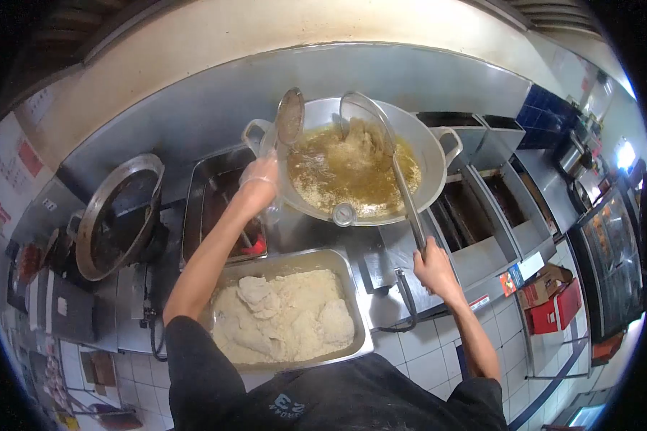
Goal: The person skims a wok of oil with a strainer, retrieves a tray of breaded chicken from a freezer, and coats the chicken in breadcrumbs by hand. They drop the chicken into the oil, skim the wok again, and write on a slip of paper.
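My left hand (259,181), in what looks like a clear glove, is closed on a small round mesh strainer (290,118) held over the left rim of a large two-handled metal pan (433,161). Bubbling golden oil (331,169) with pale crumbs fills the pan. In my right hand (436,269) is the long handle of a big wire skimmer (407,194). The skimmer's hoop stands tilted at the back of the pan, with a blurred brownish mass in or behind it. Below my hands sits a steel tray (359,294) of flour with coated pieces (259,296), apparently chicken.
A round dial thermometer (343,214) sits at the pan's front rim. Another wide pan (86,248) stands at left, beside a rectangular steel container (194,208). Fryer wells (467,208) lie to the right. A glass display cabinet (611,244) is farther right.
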Motion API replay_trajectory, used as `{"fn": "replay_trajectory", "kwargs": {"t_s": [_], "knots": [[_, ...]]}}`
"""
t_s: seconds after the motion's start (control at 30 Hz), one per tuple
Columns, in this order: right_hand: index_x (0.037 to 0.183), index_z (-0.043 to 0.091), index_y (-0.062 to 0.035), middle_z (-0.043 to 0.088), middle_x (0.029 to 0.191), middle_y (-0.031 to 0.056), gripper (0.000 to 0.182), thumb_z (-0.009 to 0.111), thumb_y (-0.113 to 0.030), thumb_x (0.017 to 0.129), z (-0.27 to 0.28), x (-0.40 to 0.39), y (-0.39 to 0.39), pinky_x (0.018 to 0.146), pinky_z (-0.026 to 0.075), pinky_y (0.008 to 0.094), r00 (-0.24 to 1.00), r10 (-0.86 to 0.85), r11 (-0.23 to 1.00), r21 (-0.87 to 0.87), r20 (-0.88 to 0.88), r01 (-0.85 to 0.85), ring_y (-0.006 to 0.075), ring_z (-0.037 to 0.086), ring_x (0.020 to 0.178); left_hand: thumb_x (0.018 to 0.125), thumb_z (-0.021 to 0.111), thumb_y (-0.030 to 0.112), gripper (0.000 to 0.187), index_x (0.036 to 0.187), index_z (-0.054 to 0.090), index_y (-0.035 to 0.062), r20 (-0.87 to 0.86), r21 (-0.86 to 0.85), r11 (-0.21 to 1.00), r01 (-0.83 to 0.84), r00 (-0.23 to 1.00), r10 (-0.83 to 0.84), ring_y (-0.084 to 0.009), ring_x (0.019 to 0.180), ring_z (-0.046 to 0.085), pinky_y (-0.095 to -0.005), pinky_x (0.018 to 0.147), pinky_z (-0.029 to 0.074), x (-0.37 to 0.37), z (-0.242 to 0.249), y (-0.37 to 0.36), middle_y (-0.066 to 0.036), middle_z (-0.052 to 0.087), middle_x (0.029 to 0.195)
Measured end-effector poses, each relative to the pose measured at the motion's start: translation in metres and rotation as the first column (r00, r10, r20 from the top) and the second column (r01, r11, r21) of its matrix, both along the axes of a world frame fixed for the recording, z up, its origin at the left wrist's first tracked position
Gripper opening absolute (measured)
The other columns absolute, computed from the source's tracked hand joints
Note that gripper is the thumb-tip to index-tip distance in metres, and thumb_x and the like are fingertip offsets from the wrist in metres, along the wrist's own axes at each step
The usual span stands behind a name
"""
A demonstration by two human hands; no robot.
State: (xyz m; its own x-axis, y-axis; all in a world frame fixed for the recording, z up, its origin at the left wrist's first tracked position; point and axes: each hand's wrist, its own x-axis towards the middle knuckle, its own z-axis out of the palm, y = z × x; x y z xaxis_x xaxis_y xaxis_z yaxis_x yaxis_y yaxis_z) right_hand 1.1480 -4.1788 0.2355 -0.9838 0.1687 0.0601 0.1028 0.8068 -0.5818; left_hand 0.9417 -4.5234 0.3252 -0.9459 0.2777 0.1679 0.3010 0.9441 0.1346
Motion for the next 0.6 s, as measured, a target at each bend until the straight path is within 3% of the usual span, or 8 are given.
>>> {"fn": "replay_trajectory", "kwargs": {"t_s": [0.2,0.23,0.3,0.33,0.4,0.43,0.57,0.6], "knots": [[0.102,0.040,0.0102,0.060,0.067,0.0297,0.032,0.058,-0.008,0.084,-0.013,0.006,0.000,0.062,0.049,0.0532,0.989,-0.029,0.968,0.244,-0.145,0.065,0.0465,0.061,0.067,0.084,0.050,0.006,0.043,0.127,0.050,0.0038,-0.171,0.252,0.968,-0.008,0.984,0.053,-0.0474,0.087,0.061,-0.0541,0.073,0.044,0.067,-0.010,-0.051,-0.032,0.061,0.086],[0.103,0.041,0.0088,0.059,0.066,0.0282,0.030,0.057,-0.009,0.084,-0.023,0.005,-0.001,0.059,0.048,0.0528,0.990,-0.037,0.982,0.178,-0.139,0.062,0.0466,0.060,0.064,0.083,0.051,0.005,0.050,0.133,0.047,0.0053,-0.012,0.227,0.964,-0.135,0.990,0.142,-0.0445,0.093,0.062,-0.0488,0.077,0.048,0.091,0.009,-0.048,-0.031,0.062,0.096],[0.100,0.045,0.0073,0.058,0.063,0.0256,0.024,0.054,-0.010,0.086,-0.031,0.011,0.002,0.050,0.046,0.0504,0.963,0.070,0.977,0.214,-0.258,-0.014,0.0431,0.059,0.058,0.086,0.047,0.012,0.048,0.133,0.048,0.0082,-0.136,0.373,0.926,-0.050,0.985,0.108,-0.0439,0.075,0.062,-0.0514,0.068,0.047,0.107,-0.004,-0.059,-0.030,0.062,0.084],[0.099,0.047,0.0075,0.058,0.062,0.0252,0.024,0.053,-0.012,0.086,-0.055,-0.002,0.006,0.050,0.046,0.0498,0.993,-0.112,0.987,0.108,-0.037,0.116,0.0415,0.060,0.057,0.088,0.046,0.012,0.049,0.137,0.045,0.0077,-0.041,0.406,0.908,-0.104,0.990,0.132,-0.0387,0.089,0.064,-0.0456,0.077,0.049,0.124,0.005,-0.052,-0.029,0.063,0.101],[0.110,0.042,0.0092,0.058,0.064,0.0265,0.034,0.051,-0.016,0.090,-0.060,-0.005,-0.001,0.054,0.047,0.0506,0.965,-0.231,0.971,-0.086,-0.126,0.221,0.0435,0.060,0.061,0.091,0.043,0.008,0.050,0.141,0.041,0.0030,-0.236,0.375,0.911,0.173,0.968,-0.086,-0.0321,0.122,0.052,-0.0369,0.101,0.041,0.118,-0.033,-0.093,-0.023,0.048,0.138],[0.113,0.041,0.0080,0.058,0.064,0.0271,0.035,0.051,-0.018,0.090,-0.056,-0.005,0.000,0.054,0.048,0.0501,0.951,-0.245,0.967,-0.118,-0.187,0.226,0.0438,0.061,0.062,0.090,0.044,0.009,0.051,0.140,0.040,0.0008,-0.162,0.386,0.922,-0.018,0.983,0.087,-0.0346,0.118,0.055,-0.0402,0.098,0.043,0.093,-0.083,-0.134,-0.025,0.051,0.133],[0.116,0.041,0.0027,0.060,0.073,0.0288,0.035,0.052,-0.020,0.092,-0.033,0.011,-0.025,0.055,0.049,0.0497,0.947,-0.221,0.885,-0.456,-0.234,0.093,0.0456,0.061,0.063,0.091,0.047,0.008,0.048,0.137,0.040,-0.0052,-0.301,0.257,0.966,-0.009,0.949,0.089,-0.0429,0.104,0.058,-0.0439,0.086,0.045,0.141,-0.114,-0.139,-0.031,0.057,0.120],[0.113,0.043,-0.0020,0.060,0.073,0.0200,0.029,0.051,-0.023,0.095,-0.049,0.006,-0.031,0.048,0.048,0.0438,0.940,-0.223,0.862,-0.503,-0.256,0.068,0.0341,0.061,0.053,0.091,0.047,0.010,0.046,0.134,0.042,-0.0058,-0.195,0.276,0.954,-0.119,0.965,0.177,-0.0435,0.102,0.058,-0.0433,0.085,0.046,0.145,-0.133,-0.148,-0.031,0.058,0.117]]}}
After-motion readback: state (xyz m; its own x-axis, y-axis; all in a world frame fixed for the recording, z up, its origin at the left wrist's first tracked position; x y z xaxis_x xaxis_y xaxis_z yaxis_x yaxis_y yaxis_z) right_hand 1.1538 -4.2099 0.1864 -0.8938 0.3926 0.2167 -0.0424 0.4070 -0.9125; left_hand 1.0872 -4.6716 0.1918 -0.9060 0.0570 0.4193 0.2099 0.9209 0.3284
